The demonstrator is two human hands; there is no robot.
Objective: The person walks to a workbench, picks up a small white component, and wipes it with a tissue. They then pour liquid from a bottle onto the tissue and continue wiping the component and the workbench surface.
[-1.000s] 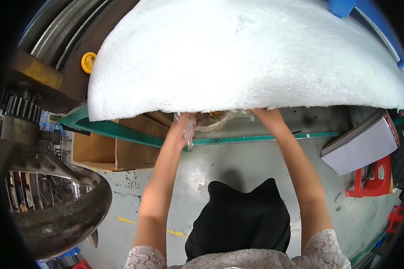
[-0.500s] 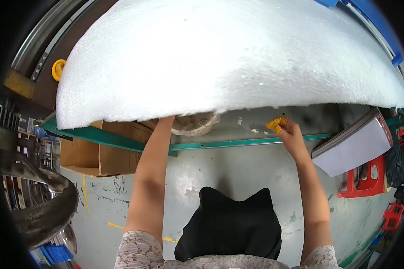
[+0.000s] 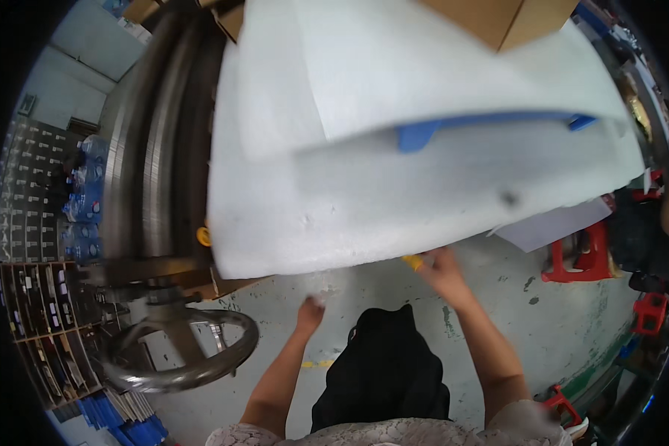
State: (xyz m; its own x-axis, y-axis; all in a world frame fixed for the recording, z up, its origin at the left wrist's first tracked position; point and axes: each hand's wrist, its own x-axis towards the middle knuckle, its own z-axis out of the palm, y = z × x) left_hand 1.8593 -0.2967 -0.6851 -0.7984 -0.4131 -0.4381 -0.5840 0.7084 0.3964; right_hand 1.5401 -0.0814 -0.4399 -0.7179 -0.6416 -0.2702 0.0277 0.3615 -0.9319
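Observation:
My right hand [image 3: 444,276] is at the front edge of a table covered in white foam sheet [image 3: 334,241], its fingers closed around a small yellow thing [image 3: 413,262]. Motion blur hides what kind of thing that is. Lower and to the left, my left hand [image 3: 311,313] is over the floor, clear of the foam; its fingers are too smeared to read. A second layer of foam [image 3: 394,82] arches above the first. Between the layers a blue piece [image 3: 418,136] shows.
At left stand a metal handwheel [image 3: 178,379] and long steel rails [image 3: 156,163]. A cardboard box [image 3: 490,18] rests on top of the foam. Red stools [image 3: 583,256] are at right. A black-covered shape [image 3: 386,372] is just in front of me.
My left hand has come out from under the table edge, down toward me. My right hand has moved down and slightly left with the yellow thing. The view has turned left.

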